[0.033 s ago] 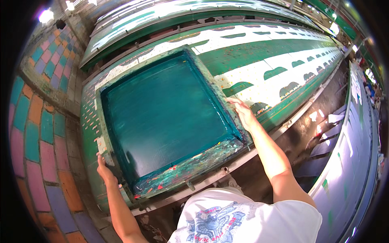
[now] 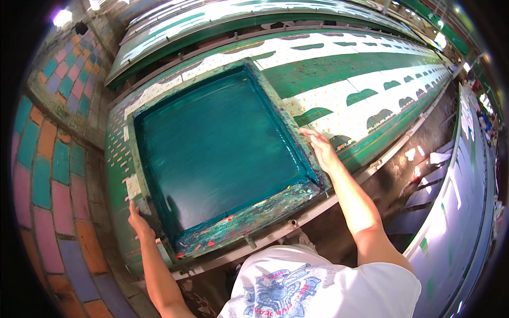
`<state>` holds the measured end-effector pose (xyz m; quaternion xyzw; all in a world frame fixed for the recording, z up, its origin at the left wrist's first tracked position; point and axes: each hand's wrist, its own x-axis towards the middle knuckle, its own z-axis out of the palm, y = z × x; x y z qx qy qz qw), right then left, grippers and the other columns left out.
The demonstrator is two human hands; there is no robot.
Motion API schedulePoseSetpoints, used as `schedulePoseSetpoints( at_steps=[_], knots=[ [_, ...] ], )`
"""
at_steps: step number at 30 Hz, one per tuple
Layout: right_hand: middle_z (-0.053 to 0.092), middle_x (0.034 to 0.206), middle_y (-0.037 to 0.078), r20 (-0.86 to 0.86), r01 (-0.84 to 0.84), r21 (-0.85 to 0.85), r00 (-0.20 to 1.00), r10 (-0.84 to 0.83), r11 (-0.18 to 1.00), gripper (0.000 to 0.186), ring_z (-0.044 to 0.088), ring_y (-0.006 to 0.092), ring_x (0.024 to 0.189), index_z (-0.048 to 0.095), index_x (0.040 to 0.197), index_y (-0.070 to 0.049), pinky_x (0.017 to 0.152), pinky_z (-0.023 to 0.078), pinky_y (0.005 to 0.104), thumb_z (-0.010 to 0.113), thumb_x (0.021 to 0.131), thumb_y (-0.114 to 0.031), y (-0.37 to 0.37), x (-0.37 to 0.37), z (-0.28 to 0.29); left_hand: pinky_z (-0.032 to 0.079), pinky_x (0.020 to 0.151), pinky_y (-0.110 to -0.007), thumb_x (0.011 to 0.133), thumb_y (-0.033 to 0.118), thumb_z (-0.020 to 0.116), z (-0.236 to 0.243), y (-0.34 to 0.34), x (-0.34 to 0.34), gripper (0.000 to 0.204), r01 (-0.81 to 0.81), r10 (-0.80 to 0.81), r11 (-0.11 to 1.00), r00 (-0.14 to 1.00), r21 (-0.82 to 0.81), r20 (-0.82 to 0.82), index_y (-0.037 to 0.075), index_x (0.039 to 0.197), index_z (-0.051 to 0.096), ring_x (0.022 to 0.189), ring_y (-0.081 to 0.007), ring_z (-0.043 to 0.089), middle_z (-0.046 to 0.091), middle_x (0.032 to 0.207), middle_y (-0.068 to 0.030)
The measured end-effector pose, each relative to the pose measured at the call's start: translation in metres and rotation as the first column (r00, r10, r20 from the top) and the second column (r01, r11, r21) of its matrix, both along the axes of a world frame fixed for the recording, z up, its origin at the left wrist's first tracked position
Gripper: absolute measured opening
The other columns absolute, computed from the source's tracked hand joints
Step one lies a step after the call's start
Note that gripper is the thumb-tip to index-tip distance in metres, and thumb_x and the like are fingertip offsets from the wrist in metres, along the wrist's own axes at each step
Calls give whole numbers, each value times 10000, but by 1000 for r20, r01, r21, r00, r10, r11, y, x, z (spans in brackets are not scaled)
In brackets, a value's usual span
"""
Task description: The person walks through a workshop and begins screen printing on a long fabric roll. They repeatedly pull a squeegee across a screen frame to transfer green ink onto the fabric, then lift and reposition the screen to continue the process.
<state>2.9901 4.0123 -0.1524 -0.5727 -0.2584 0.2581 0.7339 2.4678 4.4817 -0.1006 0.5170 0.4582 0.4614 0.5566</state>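
A square screen printing frame with a dark teal mesh lies on the long green table in front of me. Paint is smeared and splattered along its near edge. My right hand is at the frame's right side, fingers stretched out and fingertips against its outer edge. Beside the lower left corner is my left hand, its fingers extended and pointing away from me. Whether its palm touches the frame, I cannot tell. Neither hand is visibly wrapped round the frame.
White fabric panels with dark green half-round prints run along the green table to the right. More long tables stand beyond, and another is at the right. A wall of coloured blocks rises at the left.
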Motion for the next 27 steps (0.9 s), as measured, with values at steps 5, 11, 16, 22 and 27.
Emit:
schedulePoseSetpoints(
  at_steps=[5, 11, 16, 22, 27],
  knots=[
    [617, 1709, 62, 11, 64, -87, 998, -63, 994, 698, 422, 242, 1643, 696, 1604, -111, 1374, 139, 576, 680, 1074, -565, 1, 6, 8, 557, 1064, -422, 1104, 574, 720, -25, 18, -2, 748, -18, 18, 995, 1000, -95, 4, -117, 1391, 746, 1156, -280, 729, 770, 1310, -190],
    [609, 1708, 94, -4, 77, -62, 997, -78, 995, 723, 429, 254, 1639, 693, 1596, -84, 1385, 154, 571, 683, 1082, -592, 3, 10, 4, 536, 1097, -426, 1106, 566, 718, -23, 13, 2, 743, -93, 88, 993, 994, -76, -66, -128, 1369, 753, 1171, -263, 715, 776, 1294, -178],
    [593, 1719, 104, -61, 84, -19, 994, -86, 996, 757, 382, 260, 1684, 695, 1603, -106, 1409, 96, 544, 723, 1049, -621, 0, 12, 1, 542, 1044, -409, 1109, 541, 728, -8, -2, 12, 680, -133, 131, 991, 989, -26, -71, -108, 1307, 773, 1120, -238, 710, 782, 1254, -153],
    [566, 1734, 116, -14, 79, -49, 997, -80, 996, 860, 393, 268, 1664, 648, 1621, -58, 1404, 127, 568, 700, 1048, -697, -1, 14, -3, 548, 999, -406, 1142, 481, 693, -10, -8, 19, 583, -85, 86, 996, 996, 7, -17, -86, 1225, 796, 1060, -226, 700, 782, 1169, -133],
    [543, 1758, 119, -20, 74, -36, 997, -75, 997, 871, 366, 270, 1687, 636, 1636, -67, 1414, 32, 599, 685, 1048, -708, 0, 14, -4, 554, 987, -411, 1144, 471, 684, -18, -2, 13, 582, -15, 14, 1000, 997, -22, -76, -95, 1206, 803, 1035, -226, 703, 791, 1149, -141]
  ],
)
